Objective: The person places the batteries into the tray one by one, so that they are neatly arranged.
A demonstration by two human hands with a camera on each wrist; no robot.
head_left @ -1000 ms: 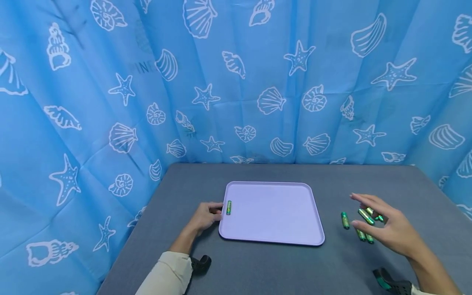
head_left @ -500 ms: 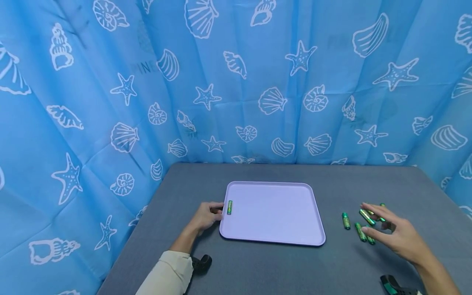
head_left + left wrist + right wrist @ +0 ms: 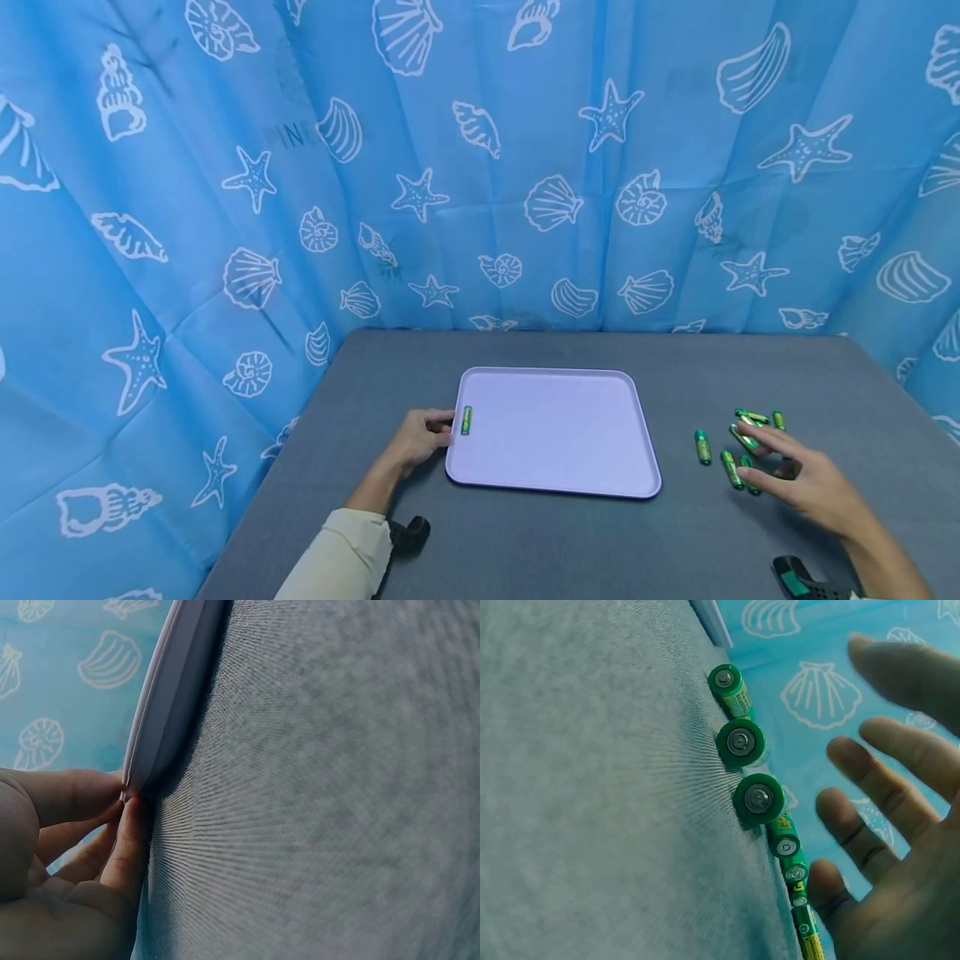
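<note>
A lavender tray (image 3: 555, 433) lies on the table with one green battery (image 3: 467, 421) near its left rim. My left hand (image 3: 416, 440) pinches the tray's left edge; in the left wrist view its fingers (image 3: 127, 840) meet at the rim. Several green batteries (image 3: 731, 470) lie loosely grouped right of the tray. My right hand (image 3: 813, 483) hovers over the right side of that group, fingers spread and holding nothing. The right wrist view shows the batteries (image 3: 740, 742) end-on, apart from the fingers (image 3: 877, 780). In the head view, the hand partly covers some batteries.
A grey cloth covers the table (image 3: 555, 550). Behind it and on the left hangs a blue curtain (image 3: 480, 192) with white shell and starfish prints. Each wrist wears a black strap (image 3: 408, 536).
My right hand has shifted right and slightly toward me, uncovering more of the batteries. The left hand stays at the tray's edge.
</note>
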